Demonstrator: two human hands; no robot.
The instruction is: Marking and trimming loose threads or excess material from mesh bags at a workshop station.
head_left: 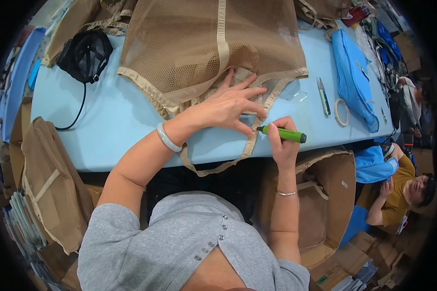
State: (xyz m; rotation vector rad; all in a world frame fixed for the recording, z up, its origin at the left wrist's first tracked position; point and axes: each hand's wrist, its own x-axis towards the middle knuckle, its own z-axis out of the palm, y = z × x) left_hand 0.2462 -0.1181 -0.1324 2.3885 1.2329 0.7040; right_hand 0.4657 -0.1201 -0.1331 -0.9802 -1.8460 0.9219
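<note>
A brown mesh bag (179, 48) with beige binding lies across the light blue table, its beige strap (213, 169) looping over the near edge. My left hand (230, 104) rests on the bag's bound edge with its fingers spread, pressing the cloth down. In my right hand (284, 140) is a green marker pen (289, 134), gripped between thumb and fingers. The pen's dark tip points left and meets or nearly meets the strap beside my left thumb; I cannot tell if it touches.
A black cap (87, 56) lies at the left. Toward the right are a utility knife (323, 97), a tape roll (342, 112) and a blue bag (352, 80). A cardboard box (342, 203) stands below the table edge, and another person (398, 189) sits at the far right.
</note>
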